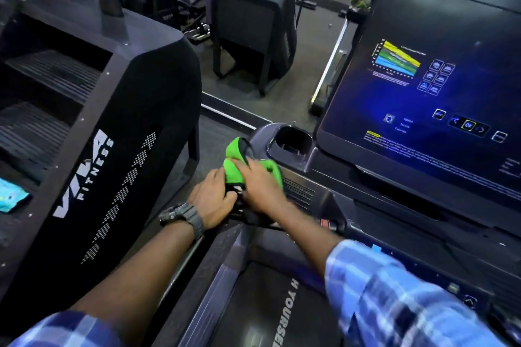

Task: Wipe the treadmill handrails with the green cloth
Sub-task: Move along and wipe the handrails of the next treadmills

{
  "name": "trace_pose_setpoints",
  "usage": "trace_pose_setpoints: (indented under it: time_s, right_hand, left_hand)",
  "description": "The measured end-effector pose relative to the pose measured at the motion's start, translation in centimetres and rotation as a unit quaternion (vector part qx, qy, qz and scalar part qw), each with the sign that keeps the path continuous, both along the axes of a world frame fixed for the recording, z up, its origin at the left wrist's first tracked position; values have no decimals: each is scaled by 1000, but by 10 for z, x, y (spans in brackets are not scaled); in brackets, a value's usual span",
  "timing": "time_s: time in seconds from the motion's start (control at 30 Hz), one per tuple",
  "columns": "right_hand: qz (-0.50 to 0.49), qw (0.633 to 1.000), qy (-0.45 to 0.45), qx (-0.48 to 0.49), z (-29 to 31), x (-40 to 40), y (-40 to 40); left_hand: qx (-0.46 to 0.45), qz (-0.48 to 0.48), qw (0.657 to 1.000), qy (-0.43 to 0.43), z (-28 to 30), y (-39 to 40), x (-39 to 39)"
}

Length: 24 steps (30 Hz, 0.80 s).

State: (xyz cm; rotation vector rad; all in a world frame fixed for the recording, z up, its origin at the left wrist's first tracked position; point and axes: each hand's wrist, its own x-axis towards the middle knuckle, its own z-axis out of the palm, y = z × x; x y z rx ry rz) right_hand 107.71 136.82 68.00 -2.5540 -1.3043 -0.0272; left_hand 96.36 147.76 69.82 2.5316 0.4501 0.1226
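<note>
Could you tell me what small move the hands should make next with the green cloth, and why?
Probably slide the green cloth toward the body along the dark handrail. Both the left hand and the right hand have it bunched at the rail's console end beside the cup holder, so the nearer stretch looks unwiped.

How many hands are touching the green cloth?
2. The left hand, with a watch on its wrist, grips the near end of the green cloth on the handrail. The right hand lies on top of the cloth.
</note>
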Motion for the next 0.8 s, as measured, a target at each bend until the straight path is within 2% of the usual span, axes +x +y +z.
trace_pose_setpoints:
  time_s: [0.07, 0.17, 0.3, 0.4, 0.47, 0.5, 0.57, 0.6, 0.67, 0.73, 0.8]
  right_hand:
    - [-26, 996, -67, -53, 8, 40, -20]
    - [-43, 988, -105, -105, 12, 72, -29]
    - [98, 966, -159, -181, 9, 73, -35]
    - [254, 925, -149, -240, 19, 97, -75]
    - [356, 866, -167, -310, 21, 103, -97]
    - [388, 840, -180, -335, 24, 105, -103]
    - [417, 817, -193, -349, 27, 114, -111]
    - [413, 830, -195, -321, 26, 118, -113]
    - [330, 898, -203, -209, 23, 111, -104]
    - [121, 962, -196, -142, 16, 94, -76]
    - [-82, 988, -92, -94, 14, 80, -37]
  left_hand:
    - [57, -8, 998, 23, -1, -2, 4]
    - [108, -5, 994, 21, -4, -3, 9]
    - [162, -8, 986, 40, -4, -2, 12]
    - [179, -1, 983, 42, 3, -4, 17]
    - [192, 6, 980, 48, 8, -7, 22]
    - [200, 9, 979, 50, 10, -8, 24]
    - [210, 10, 976, 54, 12, -12, 27]
    - [216, 9, 975, 53, 11, -13, 29]
    - [221, 13, 974, 46, 10, -14, 36]
    - [204, 10, 978, 42, 7, -13, 48]
    - [178, -9, 983, 41, 3, -15, 63]
